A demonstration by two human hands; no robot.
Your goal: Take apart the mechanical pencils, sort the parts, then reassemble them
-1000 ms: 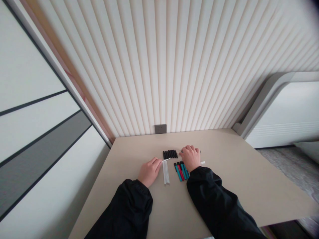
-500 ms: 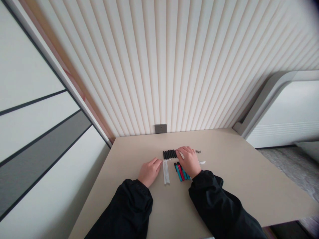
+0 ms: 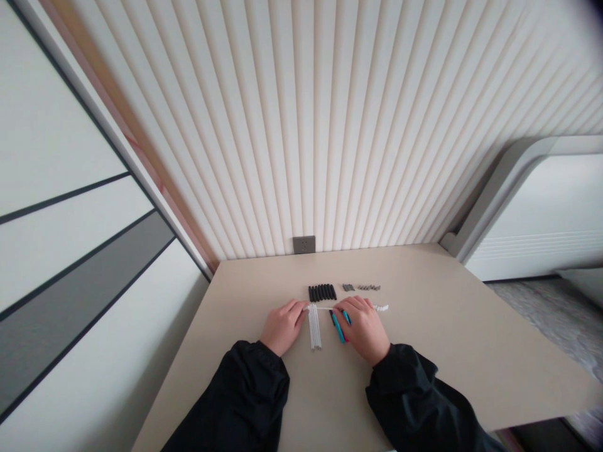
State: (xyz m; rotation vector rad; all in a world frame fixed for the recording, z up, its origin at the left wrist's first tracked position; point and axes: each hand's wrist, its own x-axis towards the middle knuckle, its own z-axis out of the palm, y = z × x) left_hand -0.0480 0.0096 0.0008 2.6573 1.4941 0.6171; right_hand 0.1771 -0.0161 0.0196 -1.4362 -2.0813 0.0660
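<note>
My left hand [image 3: 283,325] and my right hand [image 3: 363,326] rest on a beige table [image 3: 424,351], fingertips pinching the two ends of a thin white tube [image 3: 323,308] held crosswise between them. Below it lies a row of several white tubes [image 3: 314,326]. Teal and red pen barrels [image 3: 337,325] lie partly under my right hand. A row of black caps [image 3: 322,292] sits just beyond, with small grey parts [image 3: 361,287] to its right and small white parts [image 3: 381,307] beside my right hand.
A ribbed cream wall with a grey socket [image 3: 303,243] rises behind the table. A white and grey panel stands at the left, a white unit [image 3: 537,213] at the right. The table's right edge drops to a grey floor.
My right hand drew back from the black caps toward me and met the end of the white tube my left hand holds. The grey parts are uncovered now.
</note>
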